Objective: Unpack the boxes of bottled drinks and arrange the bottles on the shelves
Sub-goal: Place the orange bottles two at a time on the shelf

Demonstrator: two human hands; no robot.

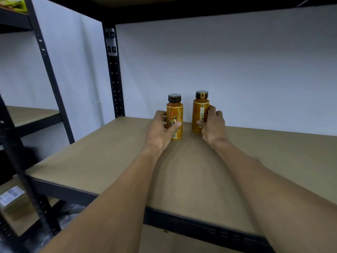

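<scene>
Two orange bottles with dark caps stand upright near the back of a brown shelf board [113,154], close to the white wall. My left hand [160,130] is wrapped around the left bottle [175,110], thumb across its label. My right hand [213,125] grips the right bottle [200,110] from its right side. Both bottles rest on the board, a small gap between them. Both forearms reach in from the bottom of the view.
A black metal upright [114,73] stands at the shelf's back left. Another black shelving unit [36,117] is on the left, with a labelled cardboard box [12,199] low down. A shelf runs overhead [200,10]. The board's black front rail [200,223] is near me.
</scene>
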